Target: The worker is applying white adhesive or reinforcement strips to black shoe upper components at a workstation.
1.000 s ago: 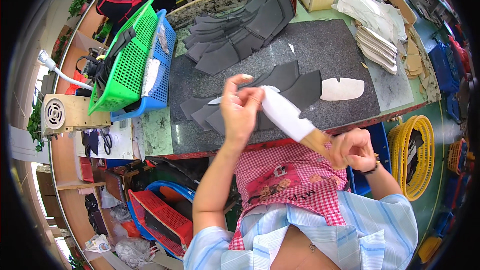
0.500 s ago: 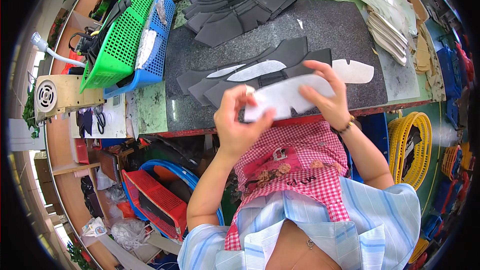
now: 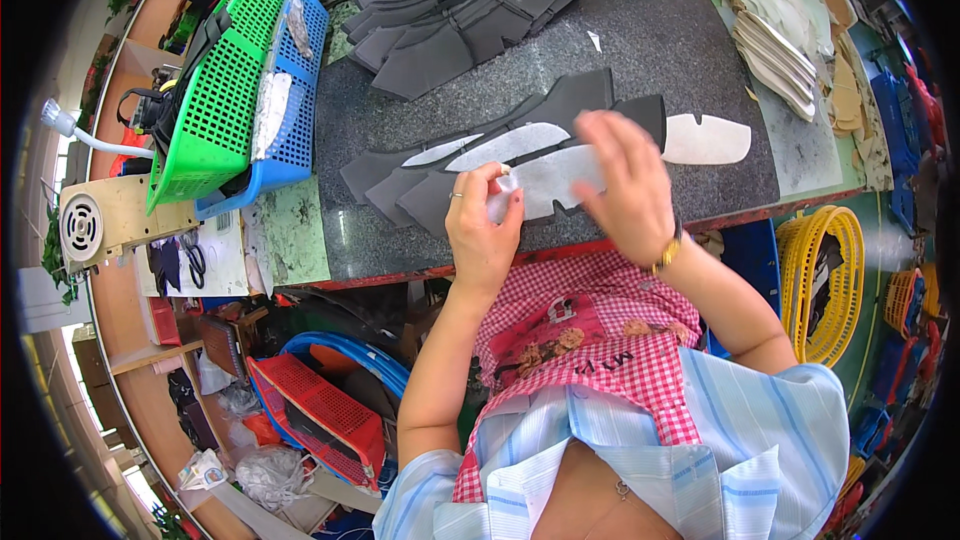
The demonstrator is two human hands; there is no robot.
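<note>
My left hand (image 3: 483, 230) pinches the left end of a white fabric-like piece (image 3: 550, 180) with a small notch in its lower edge. That piece lies over the nearest of several overlapping dark grey cut panels (image 3: 425, 198). Over its right end is my right hand (image 3: 632, 190), fingers stretched out and a little blurred; whether the palm touches it, I cannot tell. Two narrower white pieces (image 3: 510, 146) rest on the panels behind. To the right, another notched white piece (image 3: 707, 140) lies partly beneath a panel's edge.
A stack of dark grey panels (image 3: 470, 15) sits at the back of the speckled dark board (image 3: 690, 50). White pieces (image 3: 775, 65) are piled at the back right. Green (image 3: 215, 90) and blue (image 3: 290, 80) baskets stand left; a yellow basket (image 3: 822, 285) is below right.
The white piece has gone from being held up in both hands down onto the nearest grey panel. My right hand has let go of its right end and spread its fingers.
</note>
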